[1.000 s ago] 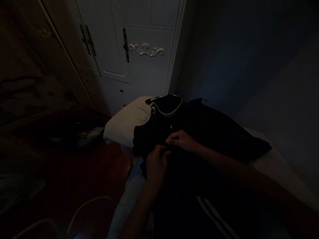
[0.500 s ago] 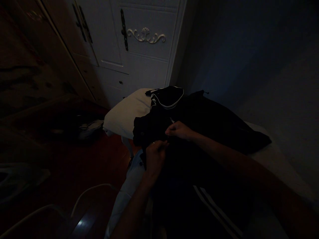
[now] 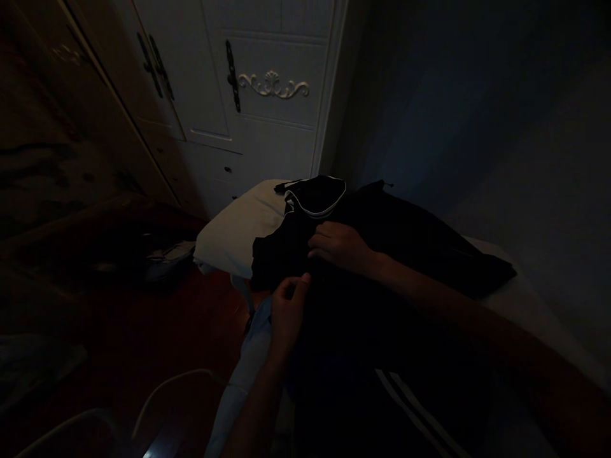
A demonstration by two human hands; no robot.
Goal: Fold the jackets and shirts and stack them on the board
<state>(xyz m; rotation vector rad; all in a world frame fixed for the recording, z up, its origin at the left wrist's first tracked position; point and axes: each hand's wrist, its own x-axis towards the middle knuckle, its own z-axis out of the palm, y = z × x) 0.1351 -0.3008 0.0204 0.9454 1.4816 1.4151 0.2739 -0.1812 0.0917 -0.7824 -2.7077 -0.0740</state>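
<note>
Your right hand [image 3: 340, 246] lies half-curled over the black garment [image 3: 405, 232]; your left hand [image 3: 287, 313] is nearly pinched; hold cannot be told for either. The garment lies across the pale pad [image 3: 241, 226], left corner exposed.

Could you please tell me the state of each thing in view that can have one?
Black garment: spread out, neck opening gaping.
Pale cushion: partly covered by the garment.
White cabinet door: shut.
Left hand: thumb and forefinger curled toward each other at the garment; grip too dark to tell.
Right hand: fingers curled over the garment; grip unclear.
</note>
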